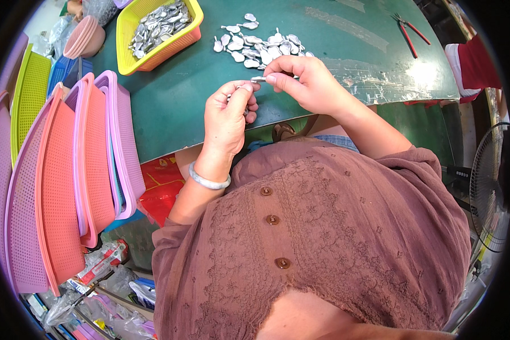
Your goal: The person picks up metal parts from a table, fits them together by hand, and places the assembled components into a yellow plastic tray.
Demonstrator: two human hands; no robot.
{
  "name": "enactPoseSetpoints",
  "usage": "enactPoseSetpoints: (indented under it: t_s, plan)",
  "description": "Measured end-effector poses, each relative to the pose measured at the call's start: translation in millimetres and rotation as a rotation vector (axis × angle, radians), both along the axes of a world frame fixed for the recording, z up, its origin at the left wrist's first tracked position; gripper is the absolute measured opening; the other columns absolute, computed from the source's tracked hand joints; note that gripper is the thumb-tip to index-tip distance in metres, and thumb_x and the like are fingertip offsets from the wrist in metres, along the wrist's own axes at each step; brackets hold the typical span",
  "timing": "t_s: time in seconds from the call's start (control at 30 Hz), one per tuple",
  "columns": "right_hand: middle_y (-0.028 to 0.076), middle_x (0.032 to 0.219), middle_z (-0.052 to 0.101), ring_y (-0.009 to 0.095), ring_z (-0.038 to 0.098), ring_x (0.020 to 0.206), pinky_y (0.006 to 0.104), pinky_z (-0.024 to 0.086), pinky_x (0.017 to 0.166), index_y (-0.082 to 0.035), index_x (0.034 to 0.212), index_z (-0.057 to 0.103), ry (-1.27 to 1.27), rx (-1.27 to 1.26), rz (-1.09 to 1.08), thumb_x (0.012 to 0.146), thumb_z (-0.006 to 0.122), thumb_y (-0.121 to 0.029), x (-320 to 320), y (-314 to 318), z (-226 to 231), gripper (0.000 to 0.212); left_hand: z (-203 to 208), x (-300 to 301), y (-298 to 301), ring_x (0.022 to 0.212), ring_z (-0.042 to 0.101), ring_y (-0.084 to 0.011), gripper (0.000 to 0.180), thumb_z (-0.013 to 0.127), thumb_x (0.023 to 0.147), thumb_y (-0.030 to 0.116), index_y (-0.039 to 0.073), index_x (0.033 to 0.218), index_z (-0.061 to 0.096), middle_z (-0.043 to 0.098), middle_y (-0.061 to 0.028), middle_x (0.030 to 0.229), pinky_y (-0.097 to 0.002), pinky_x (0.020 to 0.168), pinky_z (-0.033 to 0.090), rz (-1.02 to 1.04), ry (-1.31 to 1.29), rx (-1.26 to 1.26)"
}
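My right hand (306,82) pinches a small silver metal piece (258,79) between thumb and forefinger, just above the near edge of the green table (175,96). My left hand (228,113) is curled close beside it, fingertips touching the same piece. A pale bangle sits on my left wrist. A loose pile of silver spoon-shaped pieces (260,45) lies on the table just beyond my hands.
A yellow basket (127,34) holding several more silver pieces stands at the far left. Stacked pink, purple and orange baskets (68,187) lean at my left. Red-handled pliers (411,31) lie at the far right. A fan (490,187) stands at the right.
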State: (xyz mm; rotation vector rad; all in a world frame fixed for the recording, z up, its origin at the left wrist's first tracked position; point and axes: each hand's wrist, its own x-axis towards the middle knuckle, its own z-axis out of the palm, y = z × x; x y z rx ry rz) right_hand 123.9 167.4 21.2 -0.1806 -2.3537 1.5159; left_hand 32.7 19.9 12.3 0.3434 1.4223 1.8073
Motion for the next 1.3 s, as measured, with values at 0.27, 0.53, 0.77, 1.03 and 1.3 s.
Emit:
enactPoseSetpoints:
  t_s: [0.27, 0.53, 0.77, 1.03, 1.3]
  plan:
    - [0.000, 0.065, 0.056, 0.006, 0.049, 0.062, 0.0204, 0.039, 0.058, 0.000, 0.087, 0.061, -0.130, -0.360, 0.041, 0.084, 0.055, -0.017, -3.3, 4.0, -2.8, 0.018, 0.0, -0.5, -0.8, 0.058, 0.048, -0.0080, 0.011, 0.051, 0.086, 0.012, 0.004, 0.082, 0.057, 0.051, -0.0004, 0.066, -0.0192, 0.048, 0.036, -0.009, -0.034, 0.021]
    - [0.001, 0.064, 0.057, 0.007, 0.051, 0.061, 0.0220, 0.041, 0.059, 0.000, 0.085, 0.061, -0.227, -0.485, 0.075, 0.084, 0.056, -0.018, -4.9, -2.4, -3.7, 0.019, -5.4, 0.2, 1.7, 0.058, 0.048, -0.0078, 0.010, 0.057, 0.084, 0.016, 0.007, 0.083, 0.054, 0.052, -0.0007, 0.067, -0.0197, 0.047, 0.037, 0.002, -0.166, 0.117]
    - [0.008, 0.075, 0.057, 0.025, 0.053, 0.072, 0.0328, 0.043, 0.066, -0.005, 0.081, 0.063, 0.070, 0.600, -0.164, 0.072, 0.063, -0.015, -29.7, 14.1, -15.0, 0.013, -15.1, -12.0, -2.4, 0.070, 0.057, -0.0192, 0.006, 0.053, 0.084, 0.014, 0.008, 0.084, 0.051, 0.059, -0.0085, 0.081, -0.0278, 0.056, 0.046, 0.061, -0.448, 0.189]
    - [0.007, 0.080, 0.053, 0.024, 0.048, 0.082, 0.0354, 0.039, 0.074, -0.006, 0.075, 0.064, 0.071, 0.954, -0.207, 0.068, 0.064, -0.016, -50.2, 13.4, -23.9, 0.012, -16.3, -19.6, -4.8, 0.071, 0.057, -0.0232, 0.011, 0.053, 0.082, 0.011, 0.005, 0.091, 0.050, 0.058, -0.0112, 0.080, -0.0282, 0.054, 0.047, 0.068, -0.546, 0.250]
    - [0.006, 0.073, 0.054, 0.018, 0.051, 0.069, 0.0291, 0.039, 0.065, 0.001, 0.075, 0.062, -0.080, 0.172, -0.044, 0.076, 0.061, -0.015, -43.4, 22.4, -14.4, 0.016, -10.9, -15.6, -0.2, 0.064, 0.055, -0.0156, 0.022, 0.054, 0.084, 0.012, 0.004, 0.104, 0.050, 0.055, -0.0051, 0.074, -0.0228, 0.048, 0.041, 0.063, -0.366, 0.187]
